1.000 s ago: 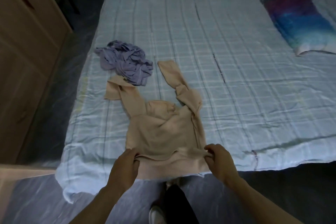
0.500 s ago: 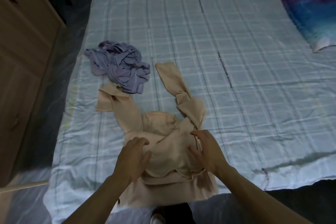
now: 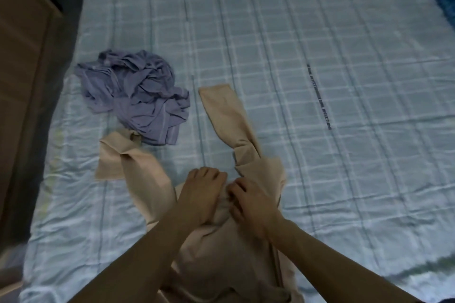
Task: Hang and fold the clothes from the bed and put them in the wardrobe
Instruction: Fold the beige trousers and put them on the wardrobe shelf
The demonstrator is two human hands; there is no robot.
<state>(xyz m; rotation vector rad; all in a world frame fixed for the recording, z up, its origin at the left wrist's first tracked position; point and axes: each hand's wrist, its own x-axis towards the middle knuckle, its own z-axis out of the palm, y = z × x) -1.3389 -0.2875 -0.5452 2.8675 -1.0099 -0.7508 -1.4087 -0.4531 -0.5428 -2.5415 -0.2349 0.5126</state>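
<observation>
Folding the beige long-sleeved cotton top, my left hand and right hand grip its collar with curled fingers on the checked bed; sleeves need tucking next.

The head view looks steeply down, close over the bed from its near edge.
</observation>
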